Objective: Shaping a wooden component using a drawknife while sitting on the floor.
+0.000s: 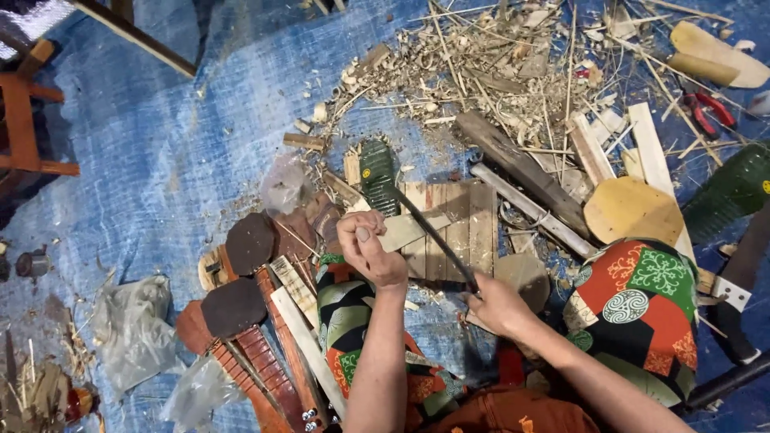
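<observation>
Your patterned knees frame the view, over a blue tarp (pixel 160 160) on the floor, strewn with wood shavings (pixel 473 64). Reddish instrument necks (pixel 265 361) lie left, red pliers (pixel 706 112) far right. Your left hand (pixel 369 252) is closed around a pale wood strip (pixel 405 230); your right hand (pixel 497 305) grips a dark file (pixel 433 236) crossing it above a slatted board (pixel 465 232).

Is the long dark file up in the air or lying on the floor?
Up in the air. The right hand grips one end of the file, which slants across the pale wood piece in the left hand.
</observation>
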